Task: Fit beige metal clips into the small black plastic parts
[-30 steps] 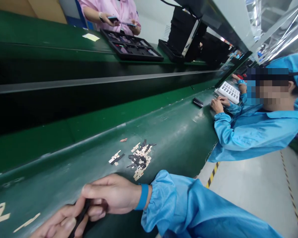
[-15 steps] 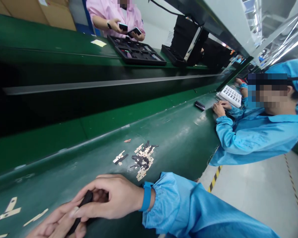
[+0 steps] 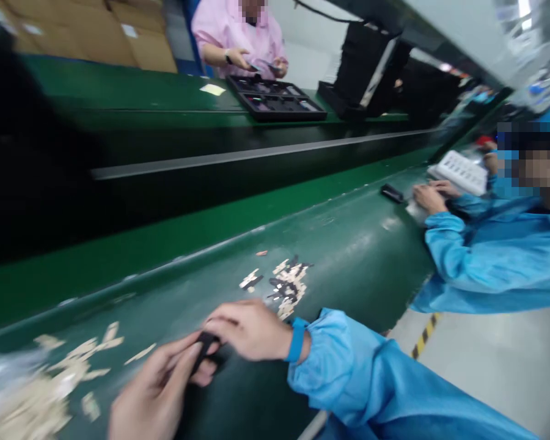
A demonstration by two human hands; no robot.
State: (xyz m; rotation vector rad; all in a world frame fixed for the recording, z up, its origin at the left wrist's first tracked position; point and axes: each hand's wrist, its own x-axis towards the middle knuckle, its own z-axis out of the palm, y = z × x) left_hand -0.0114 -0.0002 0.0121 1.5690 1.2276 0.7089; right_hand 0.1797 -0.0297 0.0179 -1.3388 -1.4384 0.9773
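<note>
The small black part (image 3: 205, 349) sits low over the green surface (image 3: 348, 244), pinched between both hands: right hand (image 3: 250, 330) fingers clamped on its top, left hand (image 3: 156, 391) fingers closed lower. Best kept steady, with firm, even pressure.

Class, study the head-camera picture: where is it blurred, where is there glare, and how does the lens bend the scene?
Head view: motion blur smears the left hand and the pale strips at lower left; the right hand and the black part it pinches are soft; ceiling lights glare at top right; the wide lens bows the green bench.
</note>
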